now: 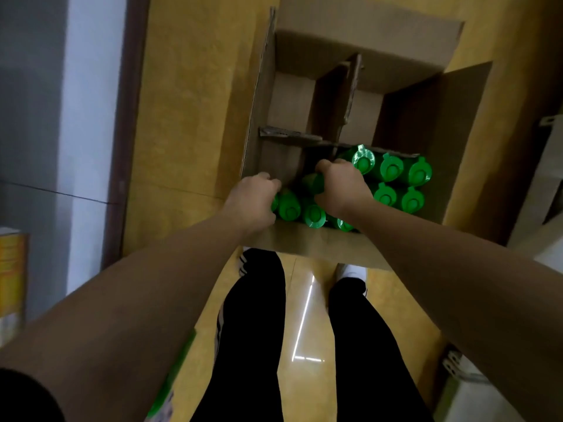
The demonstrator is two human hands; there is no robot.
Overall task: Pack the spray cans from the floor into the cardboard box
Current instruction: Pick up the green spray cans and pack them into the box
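An open cardboard box (466, 123) stands on the floor in front of my feet, split by cardboard dividers (350, 86). Several spray cans with green caps (393, 169) stand upright in its near compartments. My left hand (249, 202) is curled round a green-capped can (288, 205) at the box's near left corner. My right hand (341, 187) grips another green can (312, 182) beside it, just above the packed ones. The two far compartments hold nothing that shows.
The box's flaps (365, 22) stand open at the back and right. A brown door frame (128, 117) and pale wall run along the left. A yellow carton (12, 278) sits at far left, white objects (466, 379) at lower right. A green can (176, 376) lies near my left leg.
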